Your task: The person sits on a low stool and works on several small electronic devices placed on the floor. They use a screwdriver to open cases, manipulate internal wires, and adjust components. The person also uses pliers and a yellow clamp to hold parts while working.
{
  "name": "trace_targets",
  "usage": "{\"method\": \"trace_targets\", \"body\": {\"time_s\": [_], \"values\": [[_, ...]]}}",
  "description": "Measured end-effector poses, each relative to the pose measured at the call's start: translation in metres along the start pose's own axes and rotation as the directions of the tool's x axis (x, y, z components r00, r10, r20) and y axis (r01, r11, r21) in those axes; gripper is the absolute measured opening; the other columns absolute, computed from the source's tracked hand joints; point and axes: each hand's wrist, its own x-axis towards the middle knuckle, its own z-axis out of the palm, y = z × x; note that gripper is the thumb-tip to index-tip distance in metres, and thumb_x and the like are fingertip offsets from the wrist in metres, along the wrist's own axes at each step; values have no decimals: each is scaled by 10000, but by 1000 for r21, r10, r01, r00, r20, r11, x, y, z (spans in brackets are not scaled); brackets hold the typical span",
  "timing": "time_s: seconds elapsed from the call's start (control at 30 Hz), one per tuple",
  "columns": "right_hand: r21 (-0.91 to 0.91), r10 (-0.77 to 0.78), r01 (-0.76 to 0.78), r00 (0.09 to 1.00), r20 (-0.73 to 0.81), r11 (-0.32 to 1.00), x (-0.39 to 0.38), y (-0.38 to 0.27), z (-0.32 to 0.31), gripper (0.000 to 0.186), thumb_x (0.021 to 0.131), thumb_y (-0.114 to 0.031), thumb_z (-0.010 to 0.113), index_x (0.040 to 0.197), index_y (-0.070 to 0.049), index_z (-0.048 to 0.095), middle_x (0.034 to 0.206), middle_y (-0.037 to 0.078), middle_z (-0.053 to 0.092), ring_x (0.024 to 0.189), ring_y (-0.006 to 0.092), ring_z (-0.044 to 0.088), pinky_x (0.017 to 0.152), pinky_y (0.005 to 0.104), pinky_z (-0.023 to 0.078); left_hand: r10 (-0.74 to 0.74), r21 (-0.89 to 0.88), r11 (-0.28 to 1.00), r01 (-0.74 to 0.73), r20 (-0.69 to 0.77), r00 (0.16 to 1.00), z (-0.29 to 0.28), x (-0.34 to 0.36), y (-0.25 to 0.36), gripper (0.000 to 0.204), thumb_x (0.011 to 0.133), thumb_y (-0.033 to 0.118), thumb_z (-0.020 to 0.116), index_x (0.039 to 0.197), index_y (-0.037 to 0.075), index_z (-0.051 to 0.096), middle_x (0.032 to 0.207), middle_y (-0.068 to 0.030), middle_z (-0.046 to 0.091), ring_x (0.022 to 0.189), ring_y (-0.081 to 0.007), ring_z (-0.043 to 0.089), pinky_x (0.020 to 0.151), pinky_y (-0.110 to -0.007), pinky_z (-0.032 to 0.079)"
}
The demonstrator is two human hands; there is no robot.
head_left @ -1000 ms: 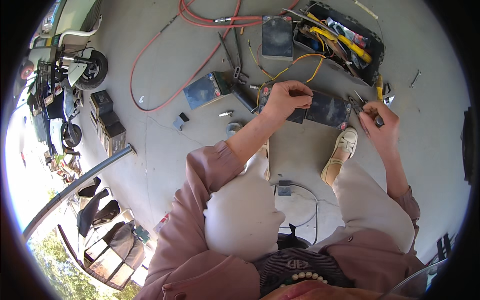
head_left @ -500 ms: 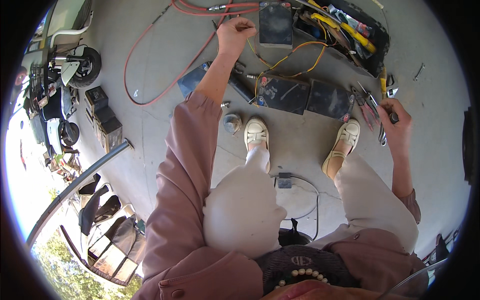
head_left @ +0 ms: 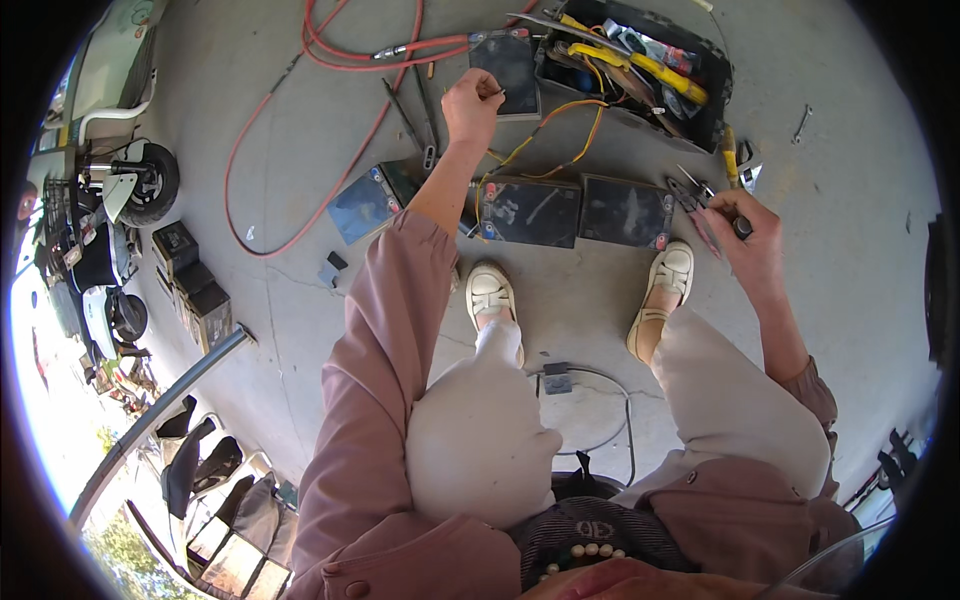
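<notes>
My left hand (head_left: pixel 472 108) is closed in a pinch over the near left edge of the back black battery (head_left: pixel 508 80); what its fingertips hold is too small to make out. A yellow wire (head_left: pixel 525 145) runs close to that wrist. On the right, my right hand (head_left: pixel 748 240) is wrapped round a dark-handled screwdriver (head_left: pixel 742 227), its thin shaft pointing away and left. Beside it lie red-handled pliers (head_left: pixel 704 226). Between my hands sit a middle battery (head_left: pixel 530 212) and a right battery (head_left: pixel 625 210) in a row, with another battery (head_left: pixel 362 208) to the left.
A black toolbox (head_left: pixel 722 92) full of yellow-handled tools stands at the back. A red hose (head_left: pixel 232 185) loops across the floor on the left. A wrench (head_left: pixel 803 123) lies far right. Stacked batteries (head_left: pixel 205 295), a metal pole (head_left: pixel 170 400) and a scooter wheel (head_left: pixel 152 185) are at the left.
The view has shifted, so the floor things appear further left. My left hand has come nearer, to the back battery's edge. My right hand keeps its grip on the screwdriver.
</notes>
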Motion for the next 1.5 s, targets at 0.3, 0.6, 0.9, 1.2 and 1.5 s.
{"method": "trace_targets", "body": {"time_s": [0.3,0.6,0.9,1.2,1.5], "values": [[109,72,-70,997,-13,992,1,-2,2,79,845,40,662,913,22,627,773,15,624,694,53,540,643,220,461,-2,-48,999,2,14,1000,-8,-2,-8,245,706,-81,739,902,20,632,811,-49,677,776,-142,659,717,-279,542],[29,157,-154,970,-186,988,-8,48,-14,134,850,-50,701,970,-12,655,781,28,655,698,70,572,643,232,483,84,-15,996,-85,-33,996,-21,-9,-8,304,666,-65,776,916,33,633,823,-67,674,779,-171,670,716,-306,546],[-514,233,-272,962,-140,814,-22,148,-3,354,864,-375,671,1047,-80,600,963,162,662,902,379,656,729,489,517,298,-54,955,-293,225,928,-25,-20,110,234,743,-46,730,935,24,616,898,-64,649,788,-158,656,701,-289,540],[-514,187,-209,978,-95,832,6,182,37,342,829,-275,711,1048,-48,579,1071,175,602,1002,394,617,810,481,511,407,125,861,-493,410,816,-39,18,183,159,845,137,712,962,42,663,820,-13,688,752,-86,632,687,-236,487],[-443,-84,64,996,-26,894,-9,218,44,455,753,-157,785,1153,-49,595,1101,142,556,1069,362,544,905,431,474,-233,-126,962,242,80,969,-71,-105,-27,170,784,63,725,926,-13,671,805,-51,690,743,-108,633,706,-262,509]]}}
